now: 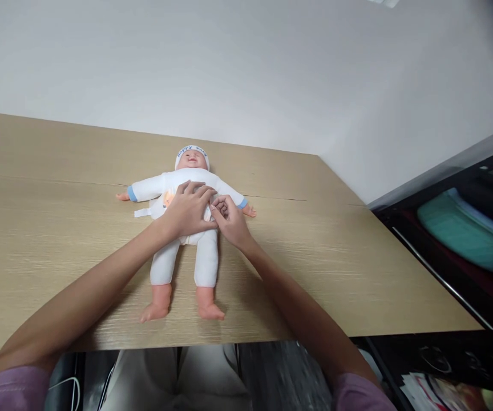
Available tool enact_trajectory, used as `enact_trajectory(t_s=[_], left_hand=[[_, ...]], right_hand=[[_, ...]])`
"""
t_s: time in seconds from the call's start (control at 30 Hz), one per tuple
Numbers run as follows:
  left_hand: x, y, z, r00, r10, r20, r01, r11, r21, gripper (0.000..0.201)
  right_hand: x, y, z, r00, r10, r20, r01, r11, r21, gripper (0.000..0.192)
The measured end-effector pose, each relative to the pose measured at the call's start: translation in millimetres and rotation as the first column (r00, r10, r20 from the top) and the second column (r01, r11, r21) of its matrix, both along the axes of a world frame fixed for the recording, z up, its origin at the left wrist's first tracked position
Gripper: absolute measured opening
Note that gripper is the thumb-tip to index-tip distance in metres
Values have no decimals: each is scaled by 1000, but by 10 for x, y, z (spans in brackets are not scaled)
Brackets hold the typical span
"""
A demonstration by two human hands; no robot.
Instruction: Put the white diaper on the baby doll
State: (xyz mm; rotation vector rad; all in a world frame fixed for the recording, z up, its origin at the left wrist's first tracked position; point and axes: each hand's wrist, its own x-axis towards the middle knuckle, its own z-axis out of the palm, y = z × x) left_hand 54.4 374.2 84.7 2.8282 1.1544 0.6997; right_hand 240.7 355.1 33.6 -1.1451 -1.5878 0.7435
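Note:
A baby doll (pixel 185 251) in a white suit with blue cuffs and a white cap lies on its back on the wooden table (pixel 58 228), head toward the wall, arms spread. My left hand (pixel 189 210) rests flat on the doll's belly, fingers spread over the white fabric. My right hand (pixel 229 220) sits beside it on the doll's right flank, fingers curled and pinching the white garment near the chest. A loose white tie (pixel 142 213) sticks out at the doll's left side.
A white wall rises behind the table. To the right stands a dark shelf unit (pixel 443 251) holding a teal object (pixel 464 231). Below the table's front edge I see my lap, cables and papers on the floor.

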Motion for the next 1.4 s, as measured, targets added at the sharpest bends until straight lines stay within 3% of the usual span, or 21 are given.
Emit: enact_trajectory(t_s=[0.13, 0.27, 0.57, 0.7, 0.8, 0.9, 0.97, 1.03, 1.1, 1.2, 1.3, 1.4], left_hand=[[-10, 7, 9, 1000, 10, -27, -10, 1000, 0, 71], [-24, 7, 22, 999, 23, -38, -23, 1000, -4, 83], [-42, 48, -12, 1000, -6, -18, 5, 999, -40, 87], [-132, 101, 121, 991, -117, 70, 129, 970, -208, 97], [-308, 130, 260, 939, -165, 303, 274, 890, -364, 86], [-581, 142, 246, 859, -48, 509, 269, 890, -369, 59], [-787, 155, 122, 838, 53, 542, 167, 922, -349, 52], [-973, 177, -42, 830, 157, 535, 73, 921, -384, 54], [-1102, 209, -179, 808, 265, 526, 27, 876, -481, 60], [-1175, 271, -246, 776, 369, 511, 70, 756, -651, 67], [-1169, 324, -169, 793, 366, 488, 175, 629, -757, 63], [-1172, 351, -67, 810, 315, 494, 255, 570, -781, 61]], right_hand=[[43, -191, 36, 987, -90, 133, 56, 970, 238, 24], [111, -330, 43, 970, -49, 240, -44, 930, 366, 34], [146, -351, -59, 929, 25, 370, -153, 935, 320, 56], [160, -351, -24, 904, 66, 422, -201, 937, 285, 59], [185, -341, -12, 897, 79, 434, -214, 938, 273, 58], [205, -323, -14, 902, 70, 426, -208, 935, 287, 58], [203, -319, -5, 920, 25, 390, -156, 939, 307, 58], [173, -323, 26, 940, -46, 337, -74, 940, 333, 55], [106, -323, 88, 953, -111, 280, 0, 930, 368, 51], [-62, -290, 236, 966, -152, 211, 50, 905, 422, 43], [-275, -210, 425, 969, -146, 202, 42, 895, 444, 36], [-471, -99, 624, 964, -81, 254, -36, 904, 426, 30]])
